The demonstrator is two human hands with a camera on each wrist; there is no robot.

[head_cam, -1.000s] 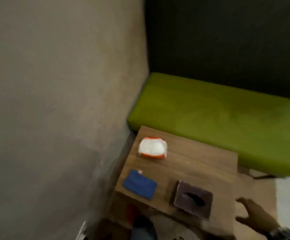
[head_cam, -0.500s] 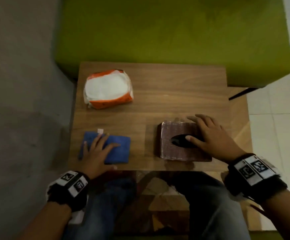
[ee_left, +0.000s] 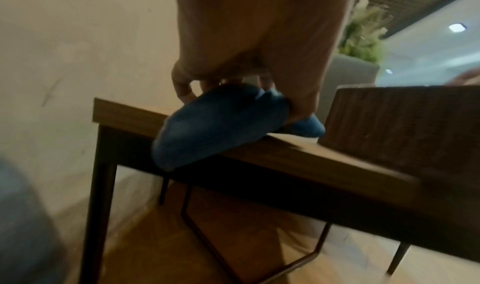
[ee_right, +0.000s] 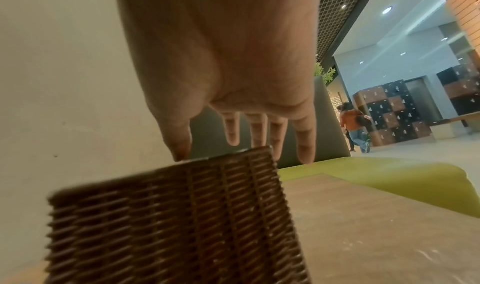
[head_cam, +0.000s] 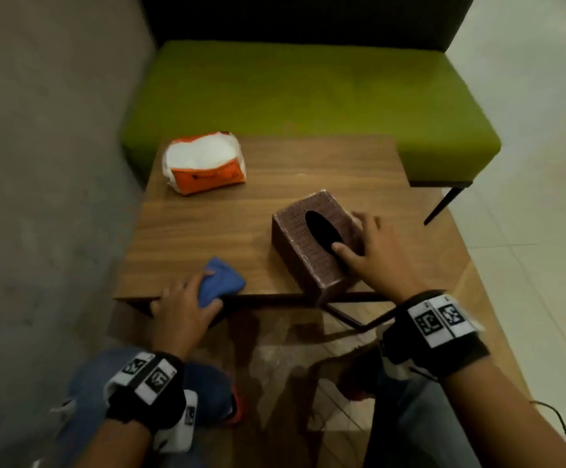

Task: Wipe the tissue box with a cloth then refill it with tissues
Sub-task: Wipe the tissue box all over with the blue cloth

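Observation:
A brown woven tissue box (head_cam: 312, 244) (ee_right: 176, 222) stands near the front edge of the wooden table (head_cam: 274, 184), turned at an angle, its dark oval slot facing up. My right hand (head_cam: 372, 255) (ee_right: 228, 95) holds it, thumb on top by the slot and fingers down its far side. A blue cloth (head_cam: 219, 282) (ee_left: 221, 122) lies bunched at the table's front edge, partly hanging over it. My left hand (head_cam: 180, 309) (ee_left: 249, 48) grips the cloth, fingers curled over it. An orange and white tissue pack (head_cam: 204, 162) lies at the table's far left.
A green bench seat (head_cam: 308, 92) with a dark backrest runs behind the table. A grey wall (head_cam: 45, 163) closes the left side. My knees in jeans (head_cam: 146, 393) sit under the table's front edge. A tiled floor (head_cam: 527, 231) lies to the right.
The tissue box has turned at an angle and moved toward the front edge under my right hand. My left hand has bunched the flat cloth and pulled it to the table's edge.

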